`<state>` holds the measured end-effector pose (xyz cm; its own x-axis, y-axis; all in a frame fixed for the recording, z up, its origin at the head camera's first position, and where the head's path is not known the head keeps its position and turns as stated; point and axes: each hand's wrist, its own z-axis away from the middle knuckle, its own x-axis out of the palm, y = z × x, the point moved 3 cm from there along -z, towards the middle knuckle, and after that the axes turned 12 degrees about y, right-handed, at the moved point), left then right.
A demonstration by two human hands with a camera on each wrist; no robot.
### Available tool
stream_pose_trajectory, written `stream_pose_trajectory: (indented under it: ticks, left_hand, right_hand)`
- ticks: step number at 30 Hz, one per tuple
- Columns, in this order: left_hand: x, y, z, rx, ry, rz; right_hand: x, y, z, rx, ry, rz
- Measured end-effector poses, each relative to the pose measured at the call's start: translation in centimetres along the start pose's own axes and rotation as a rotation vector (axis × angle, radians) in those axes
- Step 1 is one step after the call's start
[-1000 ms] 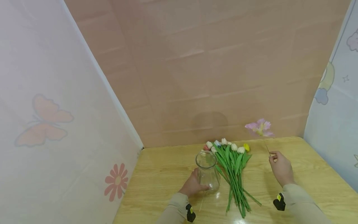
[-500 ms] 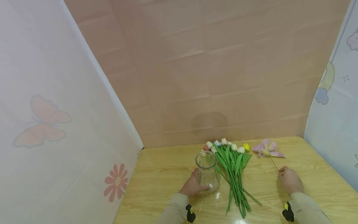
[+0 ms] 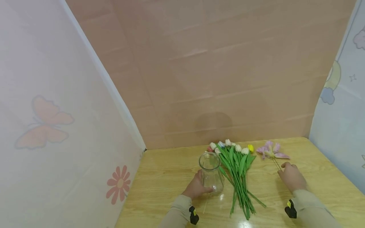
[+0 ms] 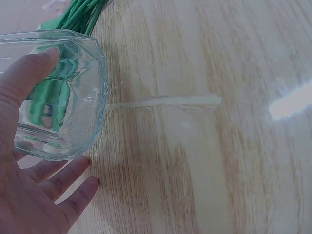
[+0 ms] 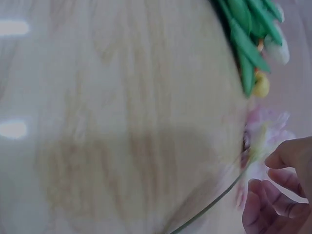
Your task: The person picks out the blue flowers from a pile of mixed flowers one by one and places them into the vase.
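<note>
My left hand (image 3: pixel 197 187) holds a clear glass vase (image 3: pixel 212 180), thumb on one side and fingers on the other. The vase stands upright, wide rim up, with nothing inside; green stems show through its glass in the left wrist view. A pink-purple artificial flower (image 3: pixel 272 151) lies on the table at the back right. Beside its thin stem (image 5: pixel 209 204) is my right hand (image 5: pixel 282 190), thumb and fingers parted and the stem outside them. To the vase's right lies a bunch of artificial tulips (image 3: pixel 239 171), mostly white, one yellow, with long green stems.
The wooden table (image 3: pixel 165 167) meets a brown backdrop (image 3: pixel 182 95) at its back edge. Printed cloth panels rise at the left (image 3: pixel 71 126) and right (image 3: pixel 342 126). A pale streak (image 4: pixel 175 101) crosses the wood near the vase base.
My right hand has lowered the pink-purple flower from upright onto the table and let go of its stem. It then shifted slightly forward and left. My left hand and the vase stay put.
</note>
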<state>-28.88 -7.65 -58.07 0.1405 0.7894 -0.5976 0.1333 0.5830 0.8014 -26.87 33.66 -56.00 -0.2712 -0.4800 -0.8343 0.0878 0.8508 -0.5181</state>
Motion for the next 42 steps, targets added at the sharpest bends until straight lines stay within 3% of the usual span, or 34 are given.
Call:
stream_pose_trajectory:
  ticks: [8, 14, 19, 25, 33, 42]
  left_hand:
    - [0.1, -0.1, 0.0, -0.003, -0.009, 0.014]
    - [0.1, 0.1, 0.0, -0.007, -0.004, 0.031]
    - [0.1, 0.2, 0.0, -0.006, -0.003, 0.028]
    - [0.0, 0.3, 0.0, -0.004, -0.002, 0.007]
    - [0.1, 0.1, -0.1, -0.003, 0.000, 0.006]
    - [0.3, -0.4, -0.4, -0.010, 0.000, 0.015]
  right_hand:
    - [1.1, -6.5, -0.8, -0.145, 0.044, -0.052]
    - [3.7, -11.9, 0.7, -0.241, -0.029, -0.086]
    - [5.5, -14.6, 2.2, -0.298, -0.067, -0.066]
    - [7.2, -15.5, 3.3, -0.350, -0.056, -0.024]
    - [8.5, -15.0, 3.3, -0.286, -0.088, -0.045]
    - [9.0, -15.0, 2.9, -0.248, -0.101, 0.007]
